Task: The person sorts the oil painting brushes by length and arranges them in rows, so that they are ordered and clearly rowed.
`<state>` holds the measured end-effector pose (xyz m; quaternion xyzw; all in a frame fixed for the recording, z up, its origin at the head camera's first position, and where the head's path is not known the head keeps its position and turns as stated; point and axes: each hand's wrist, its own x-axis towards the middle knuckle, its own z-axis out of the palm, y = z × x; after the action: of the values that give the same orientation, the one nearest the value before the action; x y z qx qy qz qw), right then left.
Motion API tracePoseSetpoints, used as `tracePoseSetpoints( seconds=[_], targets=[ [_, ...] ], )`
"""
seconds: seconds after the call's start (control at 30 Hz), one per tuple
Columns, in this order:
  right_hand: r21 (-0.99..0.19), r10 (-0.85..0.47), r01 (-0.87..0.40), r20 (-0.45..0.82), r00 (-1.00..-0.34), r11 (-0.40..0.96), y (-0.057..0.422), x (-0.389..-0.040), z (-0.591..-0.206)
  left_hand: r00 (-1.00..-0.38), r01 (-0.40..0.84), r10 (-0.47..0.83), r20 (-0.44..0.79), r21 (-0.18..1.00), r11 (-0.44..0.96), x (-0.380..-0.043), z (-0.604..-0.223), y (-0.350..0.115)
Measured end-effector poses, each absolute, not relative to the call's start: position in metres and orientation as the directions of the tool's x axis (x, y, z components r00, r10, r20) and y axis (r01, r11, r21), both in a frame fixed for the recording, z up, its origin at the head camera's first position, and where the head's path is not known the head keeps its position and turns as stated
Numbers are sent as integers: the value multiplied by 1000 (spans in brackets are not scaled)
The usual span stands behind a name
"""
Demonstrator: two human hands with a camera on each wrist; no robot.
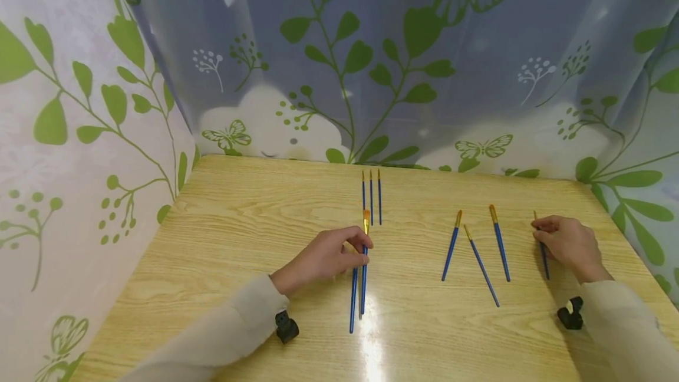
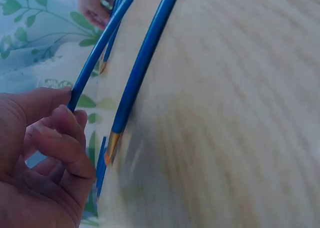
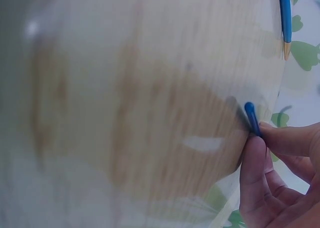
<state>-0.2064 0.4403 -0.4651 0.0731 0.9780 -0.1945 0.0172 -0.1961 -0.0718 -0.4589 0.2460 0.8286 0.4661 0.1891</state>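
Note:
My left hand [image 1: 334, 252] pinches a blue-handled paintbrush [image 1: 363, 287] with a gold ferrule and orange bristles, its bristles pointing away from me. Beneath it, a second blue paintbrush [image 1: 353, 305] lies on the table, partly hidden by the hand. In the left wrist view the held paintbrush [image 2: 95, 55] is raised above the wood, apart from the lying one [image 2: 140, 67]. Toward the table's right side, my right hand [image 1: 570, 244] holds a thin blue paintbrush [image 1: 544, 261] between thumb and fingers. The right wrist view shows its handle end [image 3: 251, 117] jutting from the fingertips.
Three thin paintbrushes [image 1: 372, 199] lie side by side near the back of the wooden table [image 1: 239, 205]. Between my hands rest three more: one on the left [image 1: 451, 252], a thin slanted one [image 1: 481, 267] and a thicker one [image 1: 500, 246]. A patterned curtain [image 1: 371, 75] hangs behind.

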Motion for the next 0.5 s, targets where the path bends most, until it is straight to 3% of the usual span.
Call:
tracePoseSetpoints(
  seconds=[0.3,0.5],
  targets=[
    [-370,133,147,-62,-989,917,440,-206,-463,-785,334,618,-42,811,480,-188,-470,-60],
    [-370,133,147,-62,-989,917,440,-207,-464,-775,430,632,-24,713,554,-185,-474,-55]
  ],
)
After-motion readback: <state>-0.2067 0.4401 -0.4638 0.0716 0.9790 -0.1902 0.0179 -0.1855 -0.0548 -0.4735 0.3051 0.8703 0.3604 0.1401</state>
